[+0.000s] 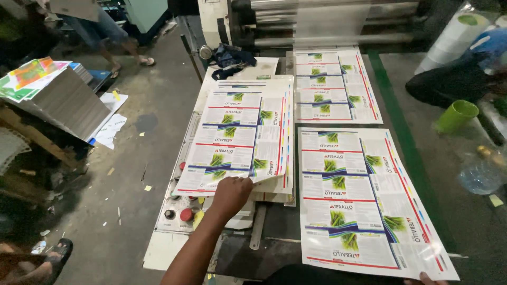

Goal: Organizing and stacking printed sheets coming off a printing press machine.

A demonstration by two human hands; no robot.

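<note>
The stack of printed sheets (240, 134) is laid on the left part of the counter (274, 248), on top of the machine's button panel (177, 211). Its long side runs away from the person, toward the rollers (327, 24) at the far edge. The top sheet is lifted at its near edge by the left hand (231, 194). The near corner is curled up, and the sheet seems to be pinched between thumb and fingers (the fingertips are hidden under the paper). So the stack lies just ahead of the left hand, and this hand is much nearer to it than the other one.

A big printed sheet (364, 203) is spread flat on the right part of the counter, just beside the stack. Only a tiny bit of the right hand (425, 278) is seen, at the near right corner of that sheet. Whether it is open or closed cannot be told.

Another sheet (335, 87) is laid farther back, near the rollers. A green cup (455, 116) is seen on the floor, well off to the right.
</note>
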